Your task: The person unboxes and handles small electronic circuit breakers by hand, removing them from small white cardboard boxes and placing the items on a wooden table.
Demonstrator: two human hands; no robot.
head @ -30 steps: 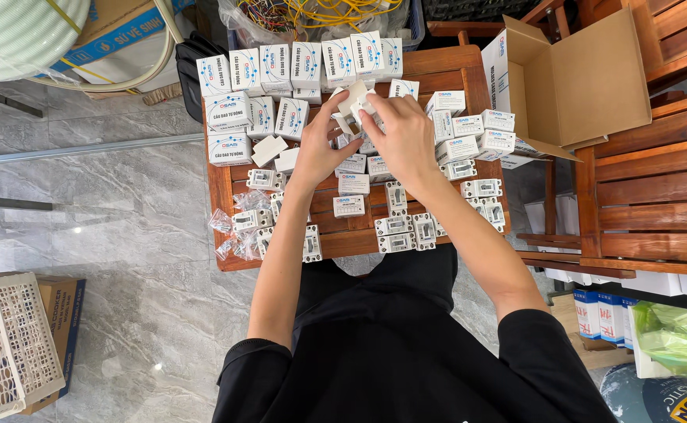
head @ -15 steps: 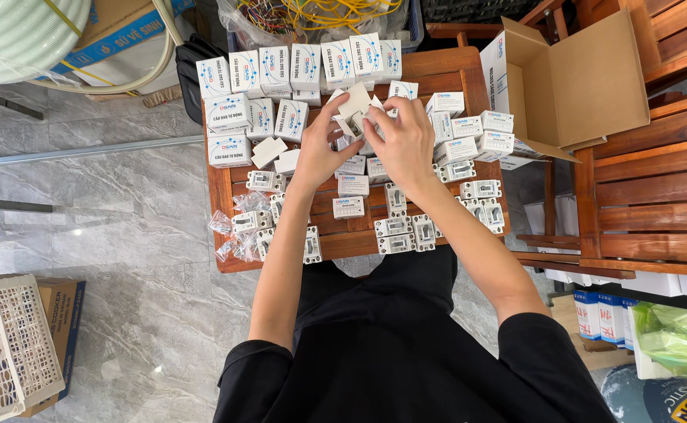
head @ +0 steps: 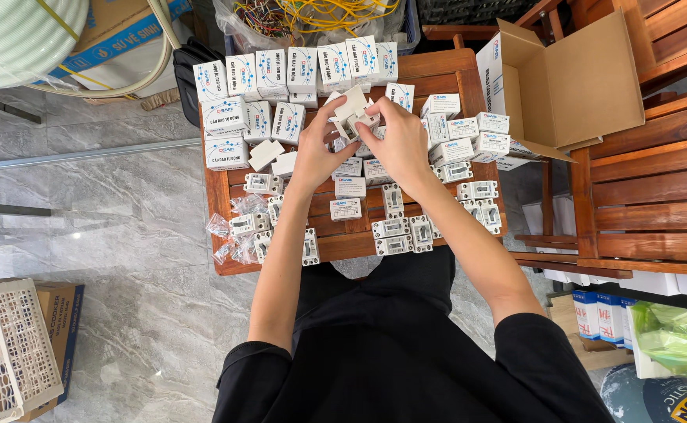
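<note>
Head cam looks straight down at our slatted wooden table (head: 445,74). Both hands meet around 12 o'clock of the tabletop. Our left hand (head: 317,153) and right hand (head: 400,141) each have fingers pinched on the same small white box (head: 355,110), flap open, held just above the table with a white breaker-type part sitting in its mouth. We can't tell how far in it sits.

Behind the hands, at 11 to 12 o'clock, stands a row of upright closed white boxes (head: 300,66). At 2 o'clock more boxes are piled flat (head: 469,133), right beside an open cardboard carton (head: 570,78) tipped on its side, inside looking bare. Loose white breakers (head: 394,227) lie at 6 o'clock, and crumpled clear plastic bags (head: 230,231) at 8 o'clock. Off the table at 12 o'clock, a bag holds yellow wires (head: 320,12). A white plastic basket (head: 6,352) stands on the floor at 8 o'clock.
</note>
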